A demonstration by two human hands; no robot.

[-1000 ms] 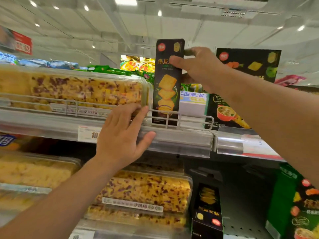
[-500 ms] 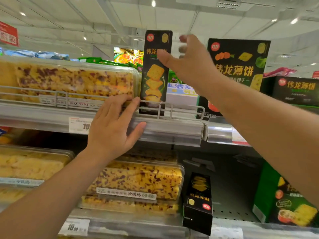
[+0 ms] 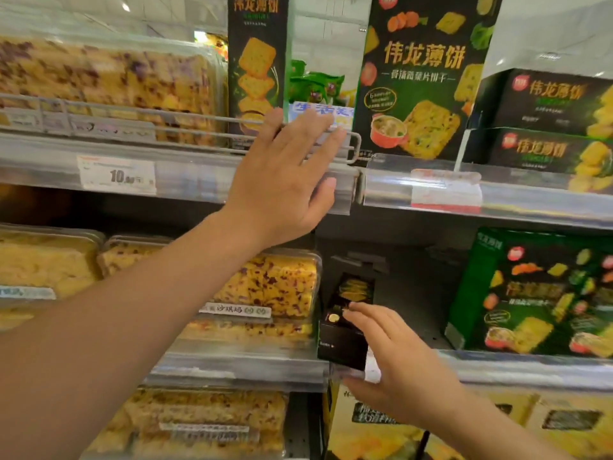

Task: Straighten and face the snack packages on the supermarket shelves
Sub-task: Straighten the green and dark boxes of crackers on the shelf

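Overhanging shelf edge (image 3: 232,363), black box (image 3: 343,343), right hand (image 3: 398,370) touching

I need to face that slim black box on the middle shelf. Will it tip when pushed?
Probably. The black box looks tall and narrow and already leans, so a high push may topple it. It looks like stiff carton, likely light. The right hand touches it low, which seems steadier.
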